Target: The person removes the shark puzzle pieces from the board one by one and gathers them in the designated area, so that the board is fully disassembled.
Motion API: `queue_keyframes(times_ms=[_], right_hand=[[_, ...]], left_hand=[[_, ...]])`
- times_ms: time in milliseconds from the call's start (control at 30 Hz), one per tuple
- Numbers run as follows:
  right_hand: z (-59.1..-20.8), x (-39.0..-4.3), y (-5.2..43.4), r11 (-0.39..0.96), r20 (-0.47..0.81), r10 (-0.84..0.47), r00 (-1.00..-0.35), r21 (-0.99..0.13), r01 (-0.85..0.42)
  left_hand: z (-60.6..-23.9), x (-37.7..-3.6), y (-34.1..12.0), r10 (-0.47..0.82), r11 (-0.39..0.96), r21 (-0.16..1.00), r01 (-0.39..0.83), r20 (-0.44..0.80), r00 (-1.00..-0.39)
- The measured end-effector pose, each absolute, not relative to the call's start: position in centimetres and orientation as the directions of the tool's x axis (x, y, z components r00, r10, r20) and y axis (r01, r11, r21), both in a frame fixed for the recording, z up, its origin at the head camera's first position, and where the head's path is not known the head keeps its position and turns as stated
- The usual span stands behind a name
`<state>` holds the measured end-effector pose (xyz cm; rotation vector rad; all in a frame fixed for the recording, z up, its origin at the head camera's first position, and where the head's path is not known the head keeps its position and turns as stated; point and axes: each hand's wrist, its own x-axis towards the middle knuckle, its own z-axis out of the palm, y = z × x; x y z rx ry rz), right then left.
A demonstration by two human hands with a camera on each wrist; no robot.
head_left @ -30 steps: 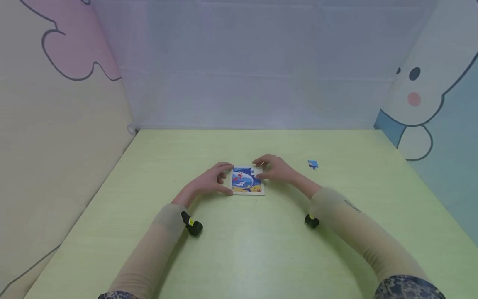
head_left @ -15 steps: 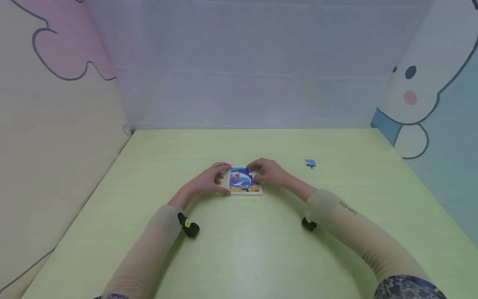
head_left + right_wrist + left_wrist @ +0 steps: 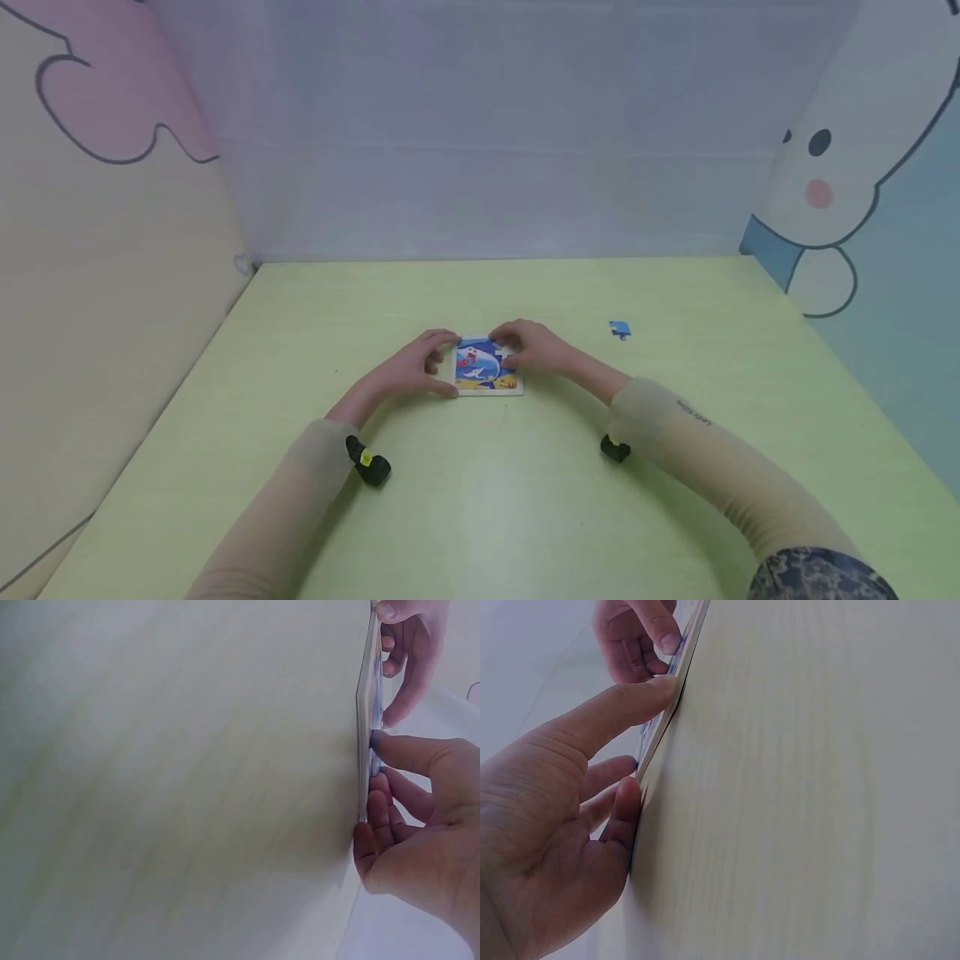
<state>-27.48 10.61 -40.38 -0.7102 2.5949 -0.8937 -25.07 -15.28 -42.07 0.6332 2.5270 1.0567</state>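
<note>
In the head view, a small square jigsaw puzzle board (image 3: 468, 386) with a blue sea-animal picture and pale border lies mid-table. My left hand (image 3: 408, 367) grips its left side, thumb at the near corner and index finger at the far corner. The left wrist view shows that thumb (image 3: 641, 697) on the board's edge. Over the upper right of the board is my right hand (image 3: 536, 346), its thumb and fingers bent together. In the right wrist view its thumb (image 3: 405, 750) and fingers pinch what looks like a blue jigsaw piece at the board's surface, mostly hidden.
One loose blue jigsaw piece (image 3: 620, 329) lies on the pale green table (image 3: 480, 500), right of the board and farther back. A plain cloth wall (image 3: 487, 167) stands behind the table, with printed walls at both sides. Each wrist wears a small black camera (image 3: 373, 469).
My right hand has shifted slightly left and lower over the board's upper right part. My left hand keeps its grip on the board. The head view has turned a little.
</note>
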Motion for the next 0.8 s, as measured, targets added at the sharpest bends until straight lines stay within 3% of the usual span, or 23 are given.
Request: queue_keyframes(times_ms=[233,800], right_hand=[[-39.8,-27.5,10.2,0.722,-0.122,-0.551,-0.825,-0.566,-0.398],[-40.3,-27.8,9.3,0.714,-0.035,-0.533,-0.846,-0.555,-0.427]], left_hand=[[-42.1,-24.5,-15.1,0.517,0.627,0.728,0.276,-0.124,-0.847],[-42.1,-24.2,-15.4,0.515,0.621,0.737,0.268,-0.125,-0.848]])
